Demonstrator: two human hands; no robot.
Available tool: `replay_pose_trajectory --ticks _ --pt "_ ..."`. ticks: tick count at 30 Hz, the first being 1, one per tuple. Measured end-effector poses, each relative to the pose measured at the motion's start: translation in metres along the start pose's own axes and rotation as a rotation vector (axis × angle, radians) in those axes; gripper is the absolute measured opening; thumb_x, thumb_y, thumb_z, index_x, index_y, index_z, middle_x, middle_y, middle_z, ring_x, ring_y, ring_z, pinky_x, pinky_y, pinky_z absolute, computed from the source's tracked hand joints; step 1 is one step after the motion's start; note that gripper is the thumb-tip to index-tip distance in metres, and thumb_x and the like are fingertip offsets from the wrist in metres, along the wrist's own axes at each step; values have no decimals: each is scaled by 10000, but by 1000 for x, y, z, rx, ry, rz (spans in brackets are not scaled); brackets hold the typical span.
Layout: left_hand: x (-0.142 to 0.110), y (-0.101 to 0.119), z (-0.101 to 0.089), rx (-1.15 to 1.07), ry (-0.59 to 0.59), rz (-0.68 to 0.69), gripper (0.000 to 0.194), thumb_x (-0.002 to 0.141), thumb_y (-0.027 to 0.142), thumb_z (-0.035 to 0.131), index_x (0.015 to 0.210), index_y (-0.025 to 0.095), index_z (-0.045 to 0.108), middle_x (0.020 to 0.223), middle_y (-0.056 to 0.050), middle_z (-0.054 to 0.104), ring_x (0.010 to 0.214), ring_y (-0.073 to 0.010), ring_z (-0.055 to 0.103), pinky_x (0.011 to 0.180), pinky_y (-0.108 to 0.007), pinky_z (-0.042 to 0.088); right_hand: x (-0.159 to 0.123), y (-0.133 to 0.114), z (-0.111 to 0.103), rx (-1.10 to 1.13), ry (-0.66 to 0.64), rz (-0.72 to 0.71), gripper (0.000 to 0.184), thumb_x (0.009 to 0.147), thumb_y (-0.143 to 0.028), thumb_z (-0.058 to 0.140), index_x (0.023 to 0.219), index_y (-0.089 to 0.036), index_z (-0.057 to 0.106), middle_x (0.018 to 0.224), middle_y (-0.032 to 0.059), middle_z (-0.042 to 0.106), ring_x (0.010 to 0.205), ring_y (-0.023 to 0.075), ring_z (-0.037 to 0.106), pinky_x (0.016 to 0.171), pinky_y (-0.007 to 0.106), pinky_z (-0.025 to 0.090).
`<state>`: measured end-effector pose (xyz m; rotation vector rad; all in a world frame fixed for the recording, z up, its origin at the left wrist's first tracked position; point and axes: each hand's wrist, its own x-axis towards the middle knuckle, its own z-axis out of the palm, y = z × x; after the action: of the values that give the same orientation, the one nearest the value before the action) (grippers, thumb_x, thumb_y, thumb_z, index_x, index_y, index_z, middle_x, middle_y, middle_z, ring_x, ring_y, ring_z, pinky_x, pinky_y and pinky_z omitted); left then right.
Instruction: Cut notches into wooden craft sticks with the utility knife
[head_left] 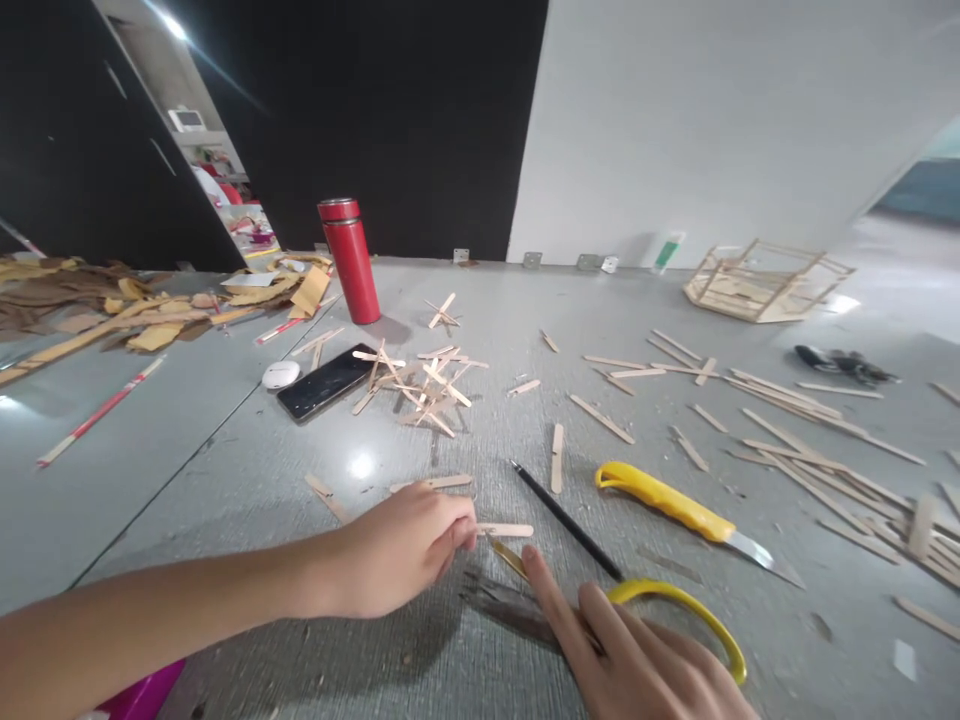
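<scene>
My left hand is closed, with its fingertips pinching one end of a short wooden craft stick that points right over the table. Next to that stick is the tip of a narrow gold-coloured tool. My right hand is curled over this tool with the index finger stretched along it; the rest of it is hidden. Beneath the right hand lie scissors with dark blades and a yellow handle loop. Another craft stick lies just behind my left hand.
A black pen and yellow-handled knife lie ahead of my right hand. Behind are a phone, white case, red flask and glued stick pieces. Loose sticks and a stick frame sit right.
</scene>
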<state>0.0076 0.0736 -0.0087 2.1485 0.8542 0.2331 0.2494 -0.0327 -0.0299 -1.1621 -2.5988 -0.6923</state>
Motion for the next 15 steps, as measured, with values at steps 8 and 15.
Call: replay_pose_trajectory --ticks 8,15 --pt "0 1 1 15 1 22 333 1058 170 381 737 209 466 611 46 527 563 -129 491 625 -296 350 6 -1 -2 -31 3 0 508 948 63 258 1351 28 564 694 2 636 451 134 644 376 268 531" --pt "-1 -1 2 38 -6 30 378 1089 260 364 720 212 434 569 50 465 507 -118 394 541 -305 260 3 -5 -3 -21 -35 -12 512 998 22 224 1415 60 520 705 19 616 506 139 638 447 262 546"
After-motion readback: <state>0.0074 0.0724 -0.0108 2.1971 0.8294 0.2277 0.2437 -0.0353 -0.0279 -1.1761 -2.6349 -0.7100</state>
